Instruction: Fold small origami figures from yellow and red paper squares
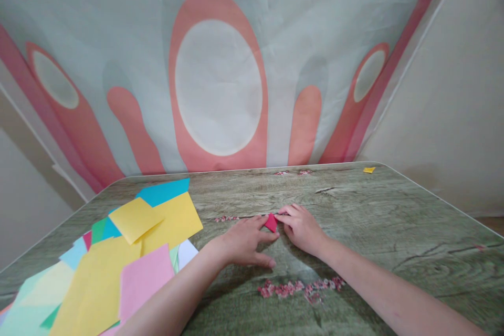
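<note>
A small folded piece of red paper point(271, 222) lies on the wood-patterned table between my two hands. My left hand point(246, 241) comes in from the lower left, its fingers stretched out and spread. One fingertip touches the paper's upper left edge, and the thumb is well apart from it. At the paper's right edge, my right hand point(302, 228) has its fingers bent together, with the tips pressed on the corner. Part of the paper is hidden under the fingertips.
Loose coloured sheets lie heaped on the left, among them a yellow sheet point(94, 283), a pink sheet point(145, 278) and a blue sheet point(165, 192). A small yellow folded paper point(369, 170) is near the far right corner. Behind the table point(394, 220) hangs a printed backdrop point(279, 37).
</note>
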